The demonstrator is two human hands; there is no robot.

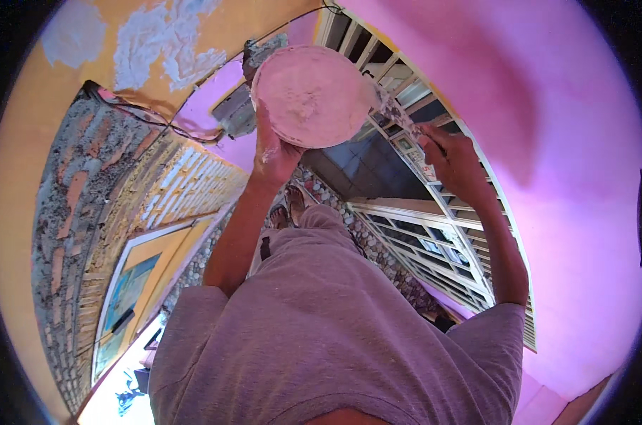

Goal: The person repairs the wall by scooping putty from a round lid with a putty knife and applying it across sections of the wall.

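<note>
Holding a round container of pinkish paste raised ahead, with the left hand curled against its near-left side, thumb up along the rim and fingers partly hidden. Gripping a smeared putty knife in the right hand, closed around the handle, with the blade at the container's right rim. Standing on pebbled paving beside a white window grille and pink wall.
</note>
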